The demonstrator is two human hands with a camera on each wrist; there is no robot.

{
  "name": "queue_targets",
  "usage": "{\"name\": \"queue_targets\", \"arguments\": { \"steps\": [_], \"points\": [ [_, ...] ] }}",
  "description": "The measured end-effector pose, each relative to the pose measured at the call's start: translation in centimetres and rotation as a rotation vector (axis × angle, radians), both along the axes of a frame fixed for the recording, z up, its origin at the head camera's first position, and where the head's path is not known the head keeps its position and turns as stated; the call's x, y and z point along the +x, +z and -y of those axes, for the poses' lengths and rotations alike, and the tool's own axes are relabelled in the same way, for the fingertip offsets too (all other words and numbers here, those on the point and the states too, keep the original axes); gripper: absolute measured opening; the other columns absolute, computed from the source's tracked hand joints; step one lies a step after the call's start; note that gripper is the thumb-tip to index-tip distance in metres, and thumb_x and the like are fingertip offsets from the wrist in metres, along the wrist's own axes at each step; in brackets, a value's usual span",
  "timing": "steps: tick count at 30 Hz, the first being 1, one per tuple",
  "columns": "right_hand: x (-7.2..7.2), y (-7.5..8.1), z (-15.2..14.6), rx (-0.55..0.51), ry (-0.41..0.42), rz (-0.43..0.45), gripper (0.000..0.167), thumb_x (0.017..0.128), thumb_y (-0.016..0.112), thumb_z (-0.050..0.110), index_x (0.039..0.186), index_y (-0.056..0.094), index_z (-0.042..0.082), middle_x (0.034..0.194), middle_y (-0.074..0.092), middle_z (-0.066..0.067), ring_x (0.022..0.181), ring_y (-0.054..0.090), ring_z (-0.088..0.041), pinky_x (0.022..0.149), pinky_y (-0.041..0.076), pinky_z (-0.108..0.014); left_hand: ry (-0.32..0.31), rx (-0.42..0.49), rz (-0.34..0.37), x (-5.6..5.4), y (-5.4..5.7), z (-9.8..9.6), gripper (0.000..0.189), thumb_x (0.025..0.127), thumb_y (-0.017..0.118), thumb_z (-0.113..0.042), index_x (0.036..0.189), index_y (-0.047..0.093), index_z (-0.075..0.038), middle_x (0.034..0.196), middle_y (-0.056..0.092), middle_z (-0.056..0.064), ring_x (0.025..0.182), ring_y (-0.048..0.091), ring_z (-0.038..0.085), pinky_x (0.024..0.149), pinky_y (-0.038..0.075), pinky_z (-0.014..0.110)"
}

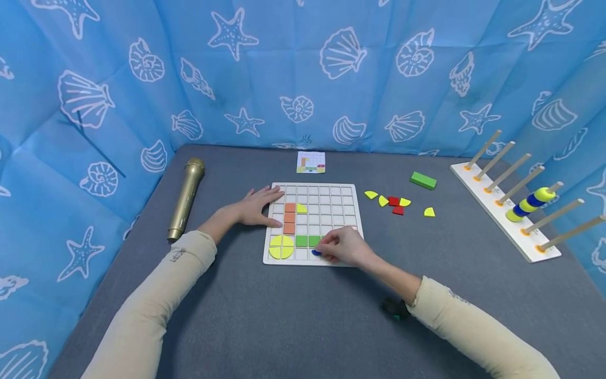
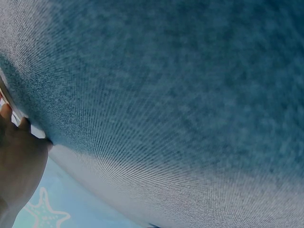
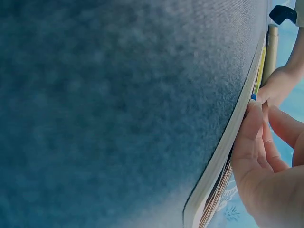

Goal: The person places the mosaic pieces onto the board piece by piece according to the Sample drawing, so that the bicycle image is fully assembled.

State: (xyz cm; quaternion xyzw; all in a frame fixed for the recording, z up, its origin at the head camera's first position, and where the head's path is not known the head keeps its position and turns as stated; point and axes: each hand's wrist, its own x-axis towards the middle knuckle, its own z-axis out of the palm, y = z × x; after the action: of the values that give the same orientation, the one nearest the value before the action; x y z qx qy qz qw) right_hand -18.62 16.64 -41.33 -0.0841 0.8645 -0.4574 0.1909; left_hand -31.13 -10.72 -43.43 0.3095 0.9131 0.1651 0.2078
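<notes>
My left hand rests with spread fingers on the left edge of a white grid board. At the board's near edge my right hand holds a small blue piece at its fingertips, low over the grid. In the right wrist view the blue piece shows just past a fingertip. On the board are a column of orange squares, a yellow quarter-circle, a yellow circle of quarter pieces and green squares beside the right fingers. The right hand hides part of the board.
A pattern card lies behind the board. Loose yellow quarters, red pieces and a green block lie to the right. A peg rack stands at far right, a gold microphone at left. A dark object sits under the right forearm.
</notes>
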Motion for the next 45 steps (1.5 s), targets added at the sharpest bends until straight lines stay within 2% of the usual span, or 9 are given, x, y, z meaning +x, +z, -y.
{"name": "queue_targets", "arguments": {
  "steps": [7,18,22,31,34,38,45],
  "points": [
    [-0.1,-0.1,-0.4,-0.081,0.056,0.025,0.019,0.091,0.067,0.016,0.096,0.072,-0.001,0.078,0.069,-0.007,0.068,0.065,-0.017,0.062,0.055,-0.030,0.011,-0.004,0.003,0.0,-0.2,0.1,0.096,0.084,0.062,-0.061,0.155,0.015,-0.018,0.159,0.005,0.004,0.144,-0.002,0.026,0.111,-0.005,0.053],
    [-0.4,0.2,-0.5,-0.156,0.059,0.142,0.022,0.094,0.063,0.017,0.101,0.069,-0.003,0.083,0.070,-0.012,0.070,0.065,-0.018,0.064,0.055,-0.030,0.000,-0.007,-0.005,-0.2,-0.4,0.1,0.096,0.083,0.061,-0.062,0.155,0.014,-0.019,0.159,0.004,0.004,0.144,-0.002,0.026,0.111,-0.004,0.053],
    [-0.6,0.2,-0.9,-0.221,0.051,0.203,0.026,0.095,0.061,0.018,0.106,0.067,-0.005,0.087,0.070,-0.015,0.071,0.064,-0.018,0.066,0.055,-0.030,-0.011,0.004,-0.012,-0.3,-0.4,0.1,0.095,0.084,0.062,-0.060,0.155,0.014,-0.018,0.159,0.005,0.005,0.144,-0.002,0.026,0.111,-0.004,0.054],
    [-1.7,0.7,-3.1,-0.335,0.111,0.379,0.040,0.099,0.055,0.026,0.124,0.058,-0.005,0.102,0.066,-0.018,0.082,0.062,-0.020,0.077,0.054,-0.031,-0.007,0.002,0.002,-0.2,-0.1,0.0,0.094,0.085,0.061,-0.059,0.155,0.014,-0.018,0.159,0.004,0.006,0.144,-0.002,0.027,0.111,-0.005,0.054],
    [-2.2,0.9,-4.4,-0.366,0.095,0.429,0.045,0.100,0.053,0.027,0.130,0.053,-0.007,0.106,0.065,-0.017,0.084,0.062,-0.018,0.079,0.053,-0.030,-0.006,-0.002,0.000,-0.2,-0.1,0.0,0.094,0.085,0.061,-0.059,0.155,0.014,-0.018,0.159,0.005,0.005,0.144,-0.002,0.026,0.111,-0.005,0.054],
    [-2.7,1.2,-6.2,-0.402,0.034,0.462,0.050,0.101,0.051,0.029,0.134,0.048,-0.008,0.109,0.064,-0.017,0.085,0.063,-0.016,0.084,0.052,-0.033,-0.008,-0.002,-0.004,-0.3,-0.3,0.0,0.094,0.085,0.061,-0.060,0.155,0.014,-0.019,0.159,0.005,0.005,0.144,-0.002,0.026,0.111,-0.004,0.054],
    [-3.4,1.2,-9.4,-0.416,-0.050,0.402,0.056,0.101,0.051,0.031,0.137,0.042,-0.011,0.112,0.063,-0.017,0.091,0.064,-0.018,0.088,0.050,-0.034,-0.009,-0.002,-0.001,-0.2,-0.4,0.1,0.095,0.084,0.061,-0.061,0.155,0.014,-0.018,0.159,0.005,0.005,0.144,-0.003,0.026,0.111,-0.004,0.053]
  ]
}}
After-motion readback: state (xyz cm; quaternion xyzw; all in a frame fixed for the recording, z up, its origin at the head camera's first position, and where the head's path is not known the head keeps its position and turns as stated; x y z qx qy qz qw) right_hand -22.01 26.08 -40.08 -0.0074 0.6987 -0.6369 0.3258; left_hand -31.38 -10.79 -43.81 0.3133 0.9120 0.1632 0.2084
